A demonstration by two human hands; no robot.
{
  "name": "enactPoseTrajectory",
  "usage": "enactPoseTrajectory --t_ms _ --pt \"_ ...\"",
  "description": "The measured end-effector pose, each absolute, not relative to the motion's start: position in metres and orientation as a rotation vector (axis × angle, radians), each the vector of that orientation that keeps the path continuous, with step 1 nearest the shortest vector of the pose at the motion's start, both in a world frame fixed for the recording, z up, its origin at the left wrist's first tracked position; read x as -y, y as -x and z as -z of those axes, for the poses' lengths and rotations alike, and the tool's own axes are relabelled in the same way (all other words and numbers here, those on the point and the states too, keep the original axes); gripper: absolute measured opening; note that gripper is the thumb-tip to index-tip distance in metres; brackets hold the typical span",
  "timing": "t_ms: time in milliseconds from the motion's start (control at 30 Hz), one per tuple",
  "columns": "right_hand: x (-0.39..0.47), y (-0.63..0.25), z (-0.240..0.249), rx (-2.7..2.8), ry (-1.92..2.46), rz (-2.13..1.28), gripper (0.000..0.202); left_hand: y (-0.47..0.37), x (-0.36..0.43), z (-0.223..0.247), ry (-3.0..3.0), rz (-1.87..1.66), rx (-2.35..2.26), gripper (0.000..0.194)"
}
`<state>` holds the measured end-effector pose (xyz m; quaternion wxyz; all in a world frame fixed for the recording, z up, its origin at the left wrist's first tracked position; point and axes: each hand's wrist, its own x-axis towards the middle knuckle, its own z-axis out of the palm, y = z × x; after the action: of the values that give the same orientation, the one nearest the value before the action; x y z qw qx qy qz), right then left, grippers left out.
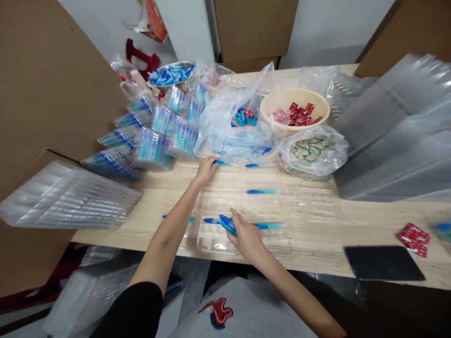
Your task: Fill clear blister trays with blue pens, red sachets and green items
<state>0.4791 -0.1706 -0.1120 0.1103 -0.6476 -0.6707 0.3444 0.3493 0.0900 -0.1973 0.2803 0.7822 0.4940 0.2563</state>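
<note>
The work looks partway along. On the pale surface (123,231), at the center of the frame, 5 slim blue-and-teal pieces (262,191) lie spaced apart over shallow clear trays (210,244), and another is partly hidden behind the left forearm (165,234). The trays are nearly invisible against the wood, so how many there are I cannot tell. In those that show, compartments appear largely unfilled, so much of the laying-out seems left. At upper left, stacked packs (153,148) show blue and teal through their walls and look already filled.

The right hand (245,234), at lower center, is closed around a small bundle (227,224) of the same pieces. The left hand (207,170), above center, has its fingertips at the end of a piece; whether it pinches or merely touches, I cannot tell.

The pieces are smooth and tapered, dark blue shading to teal. The trays are thin, glossy plastic; ribbed, tightly nested stacks (70,197) stand at left. A crumpled translucent bag (218,124) slumps at upper center, beside a smooth round cream bowl (266,112) of flat red packets (306,115).
</note>
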Motion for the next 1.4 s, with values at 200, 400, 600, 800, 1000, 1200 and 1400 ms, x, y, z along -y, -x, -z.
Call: enactPoseTrajectory --t_ms 200,400,600,800,1000,1200,1400 --pt "0.158 -0.476 0.119 2.076 2.036 -1.053 0.039 -0.341 -0.078 0.205 -2.119 -0.688 -1.334 0.026" --pt "0.16 -0.486 0.13 1.428 1.777 -1.081 0.029 -0.342 -0.071 0.192 -2.03 -0.783 -1.369 0.025" --pt "0.156 -0.513 0.107 0.409 1.232 -1.593 0.042 -0.343 -0.001 0.152 -1.734 -0.841 -1.233 0.034" --pt "0.162 -0.515 0.092 0.382 1.13 -1.678 0.04 -0.372 0.102 0.106 -1.314 -0.659 -0.826 0.031" --pt "0.18 -0.519 0.1 0.364 1.223 -1.549 0.045 -0.396 0.129 0.098 -1.23 -0.729 -0.895 0.023" --pt "0.193 -0.525 0.11 0.214 1.106 -1.576 0.05 -0.395 0.126 0.1 -1.026 -0.834 -0.97 0.031" --pt "0.197 -0.537 0.105 -0.051 1.068 -1.498 0.054 -0.395 0.114 0.101 -0.885 -0.763 -0.9 0.049"
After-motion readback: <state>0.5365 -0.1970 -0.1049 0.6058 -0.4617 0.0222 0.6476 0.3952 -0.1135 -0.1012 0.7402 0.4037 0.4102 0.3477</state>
